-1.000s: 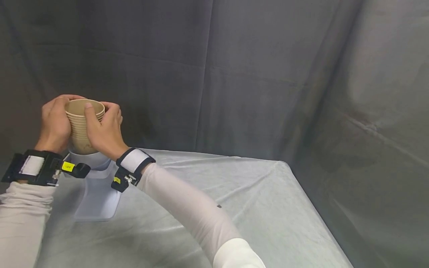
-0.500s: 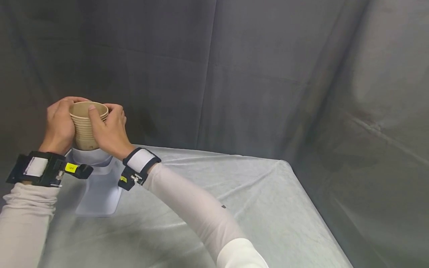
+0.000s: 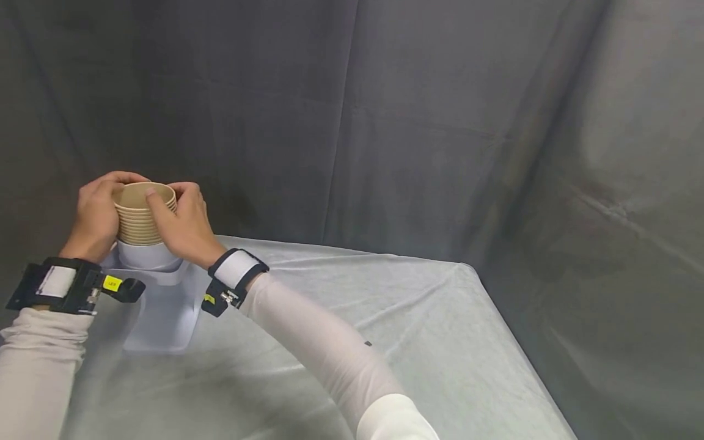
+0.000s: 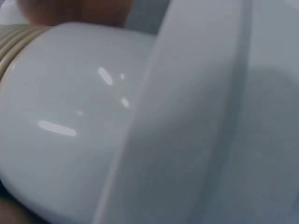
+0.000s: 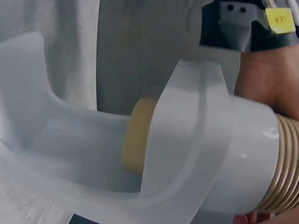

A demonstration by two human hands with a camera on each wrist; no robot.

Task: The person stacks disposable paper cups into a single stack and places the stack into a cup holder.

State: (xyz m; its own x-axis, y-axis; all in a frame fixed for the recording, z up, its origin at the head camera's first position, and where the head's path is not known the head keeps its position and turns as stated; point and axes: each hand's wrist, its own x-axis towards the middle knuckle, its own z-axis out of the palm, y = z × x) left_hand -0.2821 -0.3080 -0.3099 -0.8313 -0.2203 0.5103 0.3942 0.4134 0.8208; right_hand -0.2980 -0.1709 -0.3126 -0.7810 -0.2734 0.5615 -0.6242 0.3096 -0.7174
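Both hands grip a stack of beige paper cups (image 3: 140,223) from opposite sides, my left hand (image 3: 95,214) on the left and my right hand (image 3: 187,223) on the right. The right thumb lies at the top cup's rim. The stack's lower part sits inside the round collar of a white cup dispenser (image 3: 148,258). In the right wrist view, a beige cup bottom (image 5: 136,140) sticks out beneath the dispenser's shelf, and the ridged rims (image 5: 286,163) show above the collar. The left wrist view shows the glossy collar (image 4: 70,93) close up; the far fingers are mostly hidden.
The dispenser's flat base (image 3: 162,324) stands on a table with a pale grey cloth (image 3: 286,379), near the back left edge. A dark grey curtain (image 3: 264,122) hangs behind, and another covers the right side.
The stack has moved down into the collar with both hands, so the smooth lower wall of the cups is no longer visible from above. The head view has shifted slightly.
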